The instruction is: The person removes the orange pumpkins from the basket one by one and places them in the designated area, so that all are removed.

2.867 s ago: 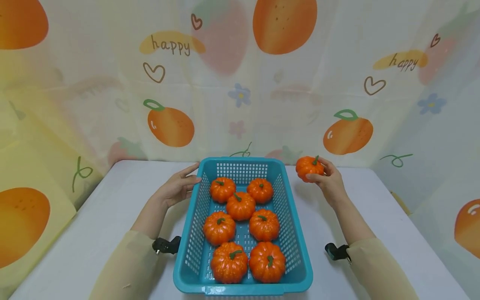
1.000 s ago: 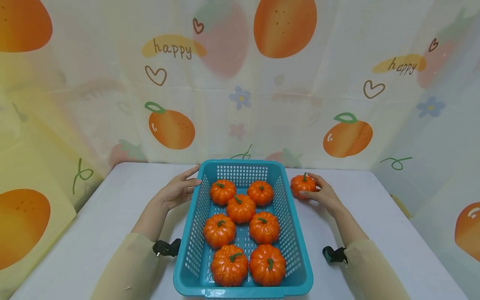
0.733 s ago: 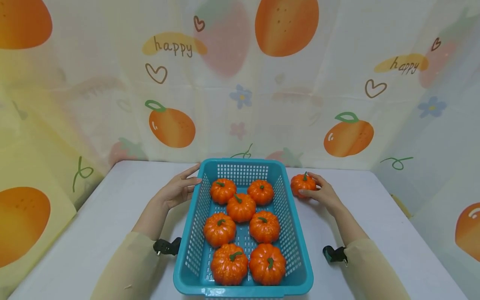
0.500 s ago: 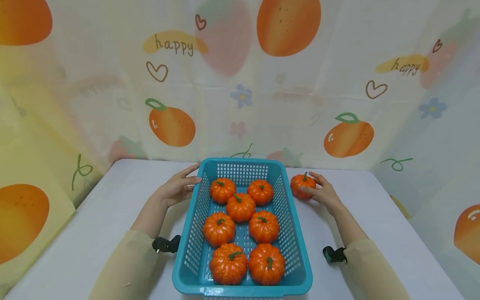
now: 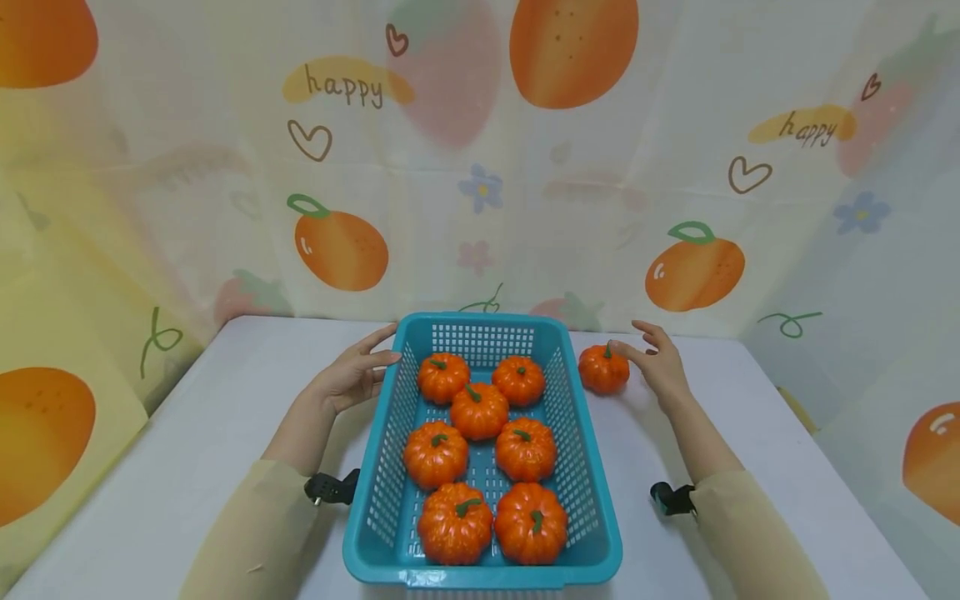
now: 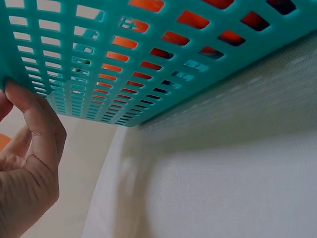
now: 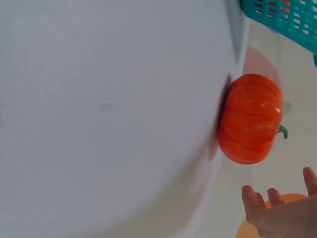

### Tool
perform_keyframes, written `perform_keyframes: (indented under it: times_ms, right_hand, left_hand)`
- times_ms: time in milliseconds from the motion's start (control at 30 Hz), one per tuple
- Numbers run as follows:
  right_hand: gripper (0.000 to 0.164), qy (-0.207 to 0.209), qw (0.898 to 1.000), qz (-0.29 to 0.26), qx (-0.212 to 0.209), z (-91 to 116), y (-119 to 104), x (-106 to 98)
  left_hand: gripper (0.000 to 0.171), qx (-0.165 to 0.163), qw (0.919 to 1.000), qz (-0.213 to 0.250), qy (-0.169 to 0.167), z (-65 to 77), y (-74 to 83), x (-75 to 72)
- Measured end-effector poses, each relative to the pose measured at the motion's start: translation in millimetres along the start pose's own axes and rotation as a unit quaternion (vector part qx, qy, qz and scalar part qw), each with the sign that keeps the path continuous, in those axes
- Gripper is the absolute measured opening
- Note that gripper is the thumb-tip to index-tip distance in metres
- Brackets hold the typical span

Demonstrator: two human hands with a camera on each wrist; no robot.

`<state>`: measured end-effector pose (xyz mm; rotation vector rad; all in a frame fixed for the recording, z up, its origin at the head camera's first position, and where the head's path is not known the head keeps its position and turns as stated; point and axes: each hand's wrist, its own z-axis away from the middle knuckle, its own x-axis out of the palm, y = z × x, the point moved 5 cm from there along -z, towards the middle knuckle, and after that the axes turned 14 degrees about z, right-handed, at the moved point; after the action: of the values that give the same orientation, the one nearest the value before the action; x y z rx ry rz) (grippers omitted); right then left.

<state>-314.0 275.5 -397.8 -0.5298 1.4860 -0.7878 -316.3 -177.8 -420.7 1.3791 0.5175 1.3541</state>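
A blue-green plastic basket (image 5: 482, 575) with perforated walls holds several small orange pumpkins (image 5: 479, 411) with green stems. My left hand (image 5: 352, 377) is at the basket's far left side, its fingertips touching the outside near the rim; the left wrist view shows a bent finger (image 6: 39, 126) against the edge. One more pumpkin (image 5: 603, 369) sits on the table just right of the basket, stem upward. Beside and slightly above it is my right hand (image 5: 662, 367), fingers spread and holding nothing. The right wrist view shows a gap between this pumpkin (image 7: 251, 119) and the fingers.
A white-covered table (image 5: 225, 467) bears the basket. Close behind its far edge hangs a curtain (image 5: 525, 183) printed with oranges and strawberries, which continues along both sides. A small black device (image 5: 332, 488) is worn at the left wrist, another black device (image 5: 672, 498) at the right.
My right hand has brought a pumpkin down onto the table by the basket, then let go and drawn back up and to the right. The left hand has stayed at the basket's side.
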Motion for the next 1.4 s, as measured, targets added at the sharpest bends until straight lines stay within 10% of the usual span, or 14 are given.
perform_keyframes:
  times_ms: [867, 1400]
  right_hand:
    - [0.068, -0.017, 0.992, -0.041, -0.122, 1, -144, -5]
    - [0.06, -0.172, 0.97, -0.059, -0.164, 16, -209, 75]
  left_hand:
    - [0.071, 0.006, 0.9999, 0.013, -0.001, -0.6, -0.5, 1.4]
    - [0.072, 0.002, 0.9999, 0.011, 0.007, 3.6, 1.5, 3.4]
